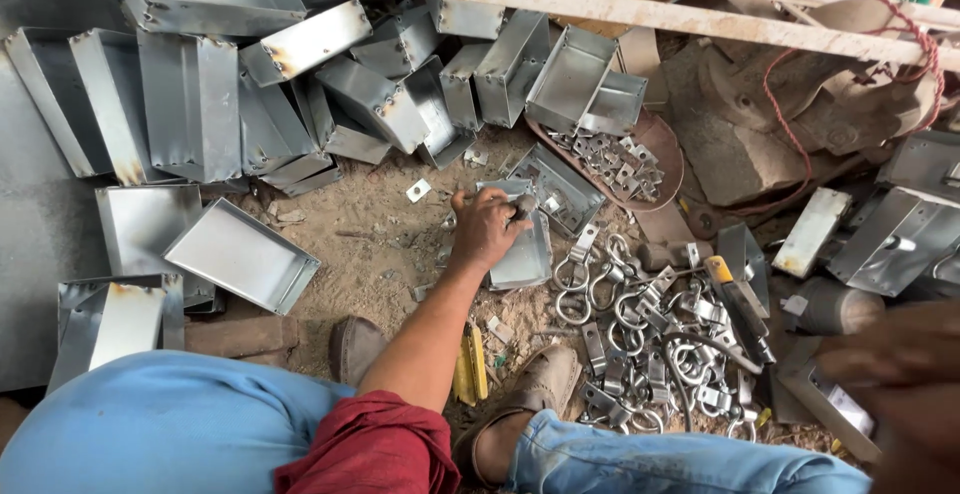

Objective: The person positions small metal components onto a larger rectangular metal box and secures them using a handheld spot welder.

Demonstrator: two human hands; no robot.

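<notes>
Now we see left hand [487, 226] clamped over small open box of folded galvanised sheet steel [524, 249] on sandy floor [360, 254]: light, stiff, sharp-edged; best taken by side walls. Right hand [900, 364] blurred, grip unclear.

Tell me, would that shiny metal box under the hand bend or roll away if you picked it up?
The metal box under the left hand looks like folded sheet metal, so it is probably stiff and fairly light. Its flat sides suggest it would slide, not roll. The thin edges may be sharp. The right hand is blurred at the picture's edge.
</notes>
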